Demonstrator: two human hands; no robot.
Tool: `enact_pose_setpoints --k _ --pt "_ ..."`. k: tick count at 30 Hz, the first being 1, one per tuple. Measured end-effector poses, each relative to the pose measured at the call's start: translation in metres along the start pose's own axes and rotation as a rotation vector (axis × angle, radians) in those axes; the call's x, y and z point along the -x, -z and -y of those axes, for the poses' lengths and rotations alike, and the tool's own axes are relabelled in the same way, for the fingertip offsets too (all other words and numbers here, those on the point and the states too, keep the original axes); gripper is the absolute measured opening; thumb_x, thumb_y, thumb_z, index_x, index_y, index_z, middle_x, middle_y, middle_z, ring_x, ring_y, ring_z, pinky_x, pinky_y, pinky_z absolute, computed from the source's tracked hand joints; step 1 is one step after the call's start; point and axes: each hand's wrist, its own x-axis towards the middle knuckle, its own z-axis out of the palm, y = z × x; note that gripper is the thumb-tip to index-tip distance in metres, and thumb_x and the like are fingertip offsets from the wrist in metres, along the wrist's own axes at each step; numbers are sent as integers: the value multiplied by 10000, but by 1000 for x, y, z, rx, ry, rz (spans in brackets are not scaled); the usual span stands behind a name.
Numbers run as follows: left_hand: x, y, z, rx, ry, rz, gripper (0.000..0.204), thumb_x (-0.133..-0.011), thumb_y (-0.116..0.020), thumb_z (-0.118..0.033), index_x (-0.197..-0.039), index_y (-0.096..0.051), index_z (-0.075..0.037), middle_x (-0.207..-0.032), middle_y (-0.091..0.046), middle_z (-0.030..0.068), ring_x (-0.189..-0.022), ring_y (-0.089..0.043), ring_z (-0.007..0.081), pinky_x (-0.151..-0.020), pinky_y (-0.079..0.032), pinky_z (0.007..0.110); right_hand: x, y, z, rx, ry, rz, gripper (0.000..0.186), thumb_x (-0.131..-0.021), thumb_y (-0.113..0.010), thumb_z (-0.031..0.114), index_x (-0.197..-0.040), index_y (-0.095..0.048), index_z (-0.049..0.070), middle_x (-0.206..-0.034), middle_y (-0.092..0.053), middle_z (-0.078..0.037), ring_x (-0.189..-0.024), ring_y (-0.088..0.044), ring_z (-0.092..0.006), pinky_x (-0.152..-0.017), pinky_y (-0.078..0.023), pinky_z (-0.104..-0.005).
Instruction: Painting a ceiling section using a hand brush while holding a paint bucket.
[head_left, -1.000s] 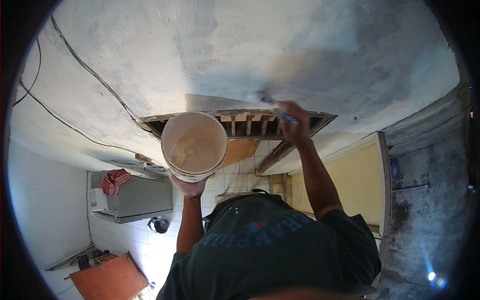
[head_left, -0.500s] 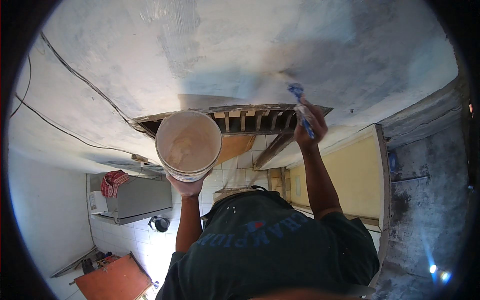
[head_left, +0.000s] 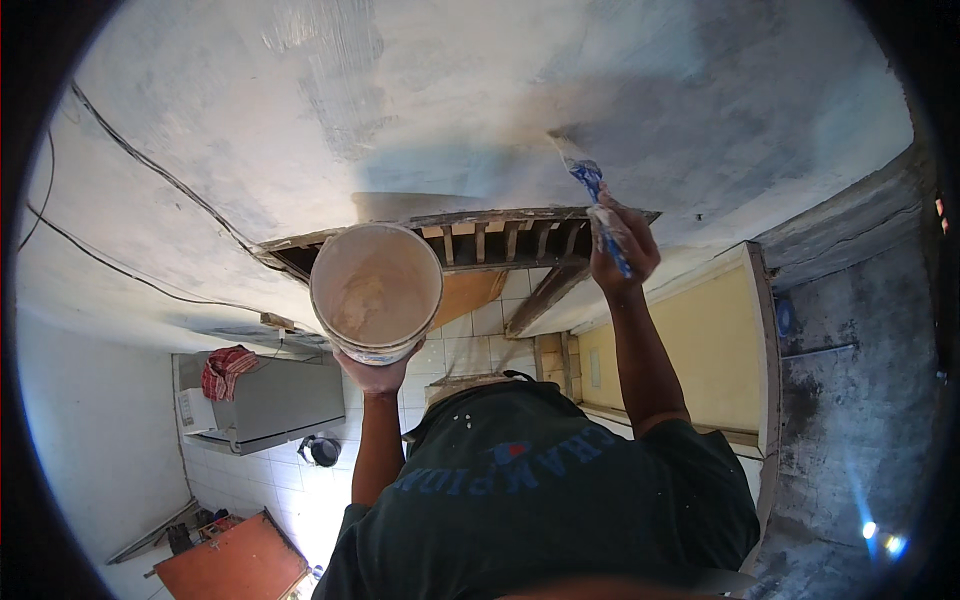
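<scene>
My left hand (head_left: 374,374) grips a white bucket (head_left: 428,290) from below, its fingers mostly hidden under the base. Pale residue coats the inside of the bucket, which tilts its mouth toward me. In my right hand (head_left: 625,243) is a paintbrush (head_left: 585,176) with a blue handle, fingers wrapped around it. The bristles point up and touch or nearly touch the patchy white-grey wall (head_left: 470,90); I cannot tell which. Streaky pale strokes mark the wall at the upper left.
Below the wall runs a slatted wooden vent opening (head_left: 480,240). Cables (head_left: 160,175) hang along the left wall. Down on the tiled floor stand a grey fridge-like cabinet (head_left: 290,390) with a red striped cloth (head_left: 228,372), a dark pot (head_left: 321,451) and an orange table (head_left: 232,562).
The paintbrush has shifted slightly and its bristles show more clearly against the wall. My left hand and the bucket stay nearly in place.
</scene>
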Motion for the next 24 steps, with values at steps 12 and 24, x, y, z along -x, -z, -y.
enact_pose_setpoints --k 12,24 --pt "-1 -19 9 -1005 -478 52 1162 -572 -954 -115 -1464 -212 -32 -1426 -472 193 -1253 -554 269 -1005 -527 438 23 3 -16 26 -65 221 359 -706 -740 -63 -1052 -698 23 -1141 -692 -171 -1015 -706 -322 -851 -589 -384" --pt "-16 -1 8 -777 -363 161 931 -825 -774 -319 -1528 -203 -98 -1528 -335 200 -1321 -490 351 -1017 -511 554 75 11 -23 -285 -391 219 133 -824 -746 -24 -954 -740 0 -953 -731 -150 -867 -714 -255 -767 -556 -337"
